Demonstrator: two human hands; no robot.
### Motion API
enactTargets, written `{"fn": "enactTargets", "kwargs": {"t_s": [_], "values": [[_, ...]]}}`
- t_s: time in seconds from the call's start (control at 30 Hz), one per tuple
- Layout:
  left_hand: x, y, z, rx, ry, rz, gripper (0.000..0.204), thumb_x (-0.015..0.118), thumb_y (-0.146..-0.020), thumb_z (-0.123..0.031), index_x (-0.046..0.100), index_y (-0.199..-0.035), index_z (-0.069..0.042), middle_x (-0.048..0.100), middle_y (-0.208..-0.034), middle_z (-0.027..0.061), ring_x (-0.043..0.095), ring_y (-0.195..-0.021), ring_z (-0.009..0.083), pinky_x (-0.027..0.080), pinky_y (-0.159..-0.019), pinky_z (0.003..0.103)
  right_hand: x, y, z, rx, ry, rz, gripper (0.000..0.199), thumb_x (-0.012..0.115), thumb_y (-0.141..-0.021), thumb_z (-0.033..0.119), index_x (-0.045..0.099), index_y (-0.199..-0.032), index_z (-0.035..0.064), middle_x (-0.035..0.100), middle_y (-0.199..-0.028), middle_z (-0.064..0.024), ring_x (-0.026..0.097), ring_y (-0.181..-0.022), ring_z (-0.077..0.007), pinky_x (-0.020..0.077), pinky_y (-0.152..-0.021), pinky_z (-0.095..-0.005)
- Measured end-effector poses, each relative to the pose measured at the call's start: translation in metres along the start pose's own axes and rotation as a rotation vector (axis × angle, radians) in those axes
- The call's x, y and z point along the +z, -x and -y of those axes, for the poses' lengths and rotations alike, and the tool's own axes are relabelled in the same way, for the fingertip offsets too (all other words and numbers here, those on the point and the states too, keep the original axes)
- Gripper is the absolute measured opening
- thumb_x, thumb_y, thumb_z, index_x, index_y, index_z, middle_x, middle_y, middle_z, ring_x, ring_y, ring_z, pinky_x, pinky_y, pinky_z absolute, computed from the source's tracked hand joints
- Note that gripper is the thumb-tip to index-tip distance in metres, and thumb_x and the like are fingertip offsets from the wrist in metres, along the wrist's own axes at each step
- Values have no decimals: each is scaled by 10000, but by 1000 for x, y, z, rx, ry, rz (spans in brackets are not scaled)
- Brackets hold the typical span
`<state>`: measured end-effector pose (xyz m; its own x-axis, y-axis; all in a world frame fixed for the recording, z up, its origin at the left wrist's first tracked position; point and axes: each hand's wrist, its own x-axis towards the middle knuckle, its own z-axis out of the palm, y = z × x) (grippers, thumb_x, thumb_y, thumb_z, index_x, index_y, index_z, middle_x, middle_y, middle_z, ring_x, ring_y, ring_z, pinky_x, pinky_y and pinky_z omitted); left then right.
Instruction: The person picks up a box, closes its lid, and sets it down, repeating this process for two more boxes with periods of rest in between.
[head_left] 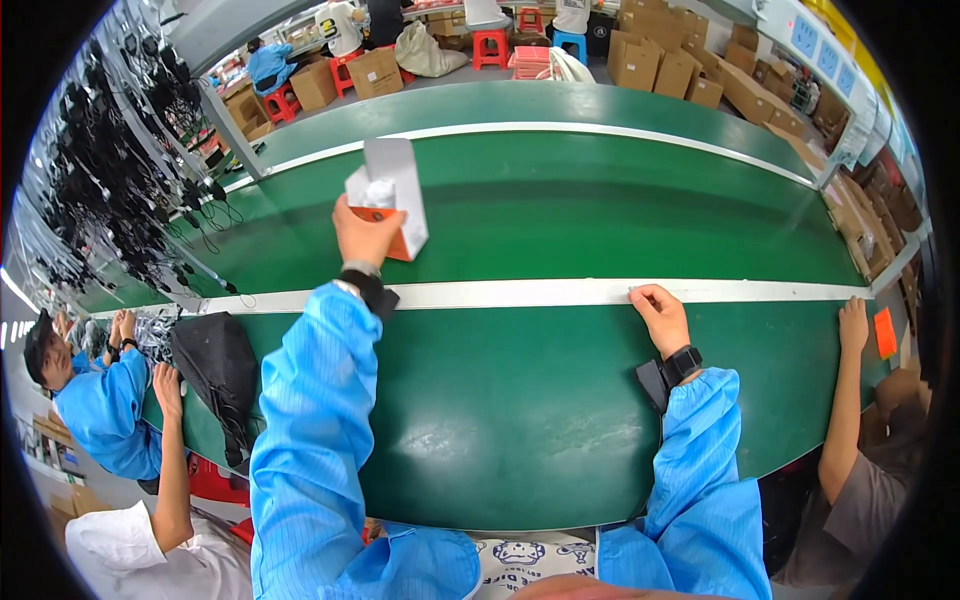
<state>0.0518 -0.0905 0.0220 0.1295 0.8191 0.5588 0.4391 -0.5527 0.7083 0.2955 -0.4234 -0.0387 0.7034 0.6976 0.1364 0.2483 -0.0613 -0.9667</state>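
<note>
My left hand (365, 238) is closed round a small orange and white box (408, 236), held over the far green belt. The tall grey-white lid flap of this box stands up, and a white rounded item (379, 193) shows in its open top. My right hand (662, 318) is at the white rail (520, 293) between the belt and the near green tabletop. Its fingers are curled, thumb and forefinger together at the rail; whether something small is between them I cannot make out. Both wrists carry black bands.
Black and grey cables (120, 150) hang at the left above a black bag (215, 365). Co-workers sit on both sides, a hand (853, 325) of one resting at the right rail. An orange card (885, 333) is at the far right. Cardboard boxes (650, 60) and stools stand beyond the belt.
</note>
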Motion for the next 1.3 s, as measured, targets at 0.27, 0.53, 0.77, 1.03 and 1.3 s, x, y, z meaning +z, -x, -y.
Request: {"fn": "enactTargets", "kwargs": {"t_s": [0.27,0.53,0.77,1.03,1.3], "values": [[-32,154,-97,18,357,452,878,763,-499,-212,247,-1150,76,353,-1094,199,411,-998,292,354,-863,361,39,32,40,-80,-300,434,331,533,-799,158,448,-1087,19,510,-1035,-63,465,-986,-140,348,-870,-269],[-52,202,-128,345,281,626,806,749,-533,-177,271,-1163,-27,308,-1156,153,345,-1094,246,356,-869,363,73,75,67,22,-498,318,511,576,-770,193,349,-1185,-1,468,-1080,-76,430,-1014,-141,368,-841,-290],[-53,203,-128,300,426,724,841,754,-528,-156,242,-1186,-48,306,-1183,161,374,-1090,258,374,-861,361,76,86,88,-413,-55,215,408,614,-675,120,503,-1055,23,484,-1083,-116,466,-995,-208,383,-824,-318],[-43,204,-121,162,719,633,1014,745,-527,-105,56,-1269,-42,303,-1204,171,427,-1056,270,424,-822,354,82,100,108,-706,400,50,401,660,-576,152,574,-954,52,474,-1106,-151,449,-1003,-313,375,-831,-380],[-46,204,-125,202,677,623,995,727,-552,-122,49,-1276,-38,295,-1208,172,432,-1037,278,420,-820,360,88,104,101,-640,338,-35,361,650,-597,141,586,-946,69,488,-1091,-150,444,-1003,-321,371,-833,-394]]}}
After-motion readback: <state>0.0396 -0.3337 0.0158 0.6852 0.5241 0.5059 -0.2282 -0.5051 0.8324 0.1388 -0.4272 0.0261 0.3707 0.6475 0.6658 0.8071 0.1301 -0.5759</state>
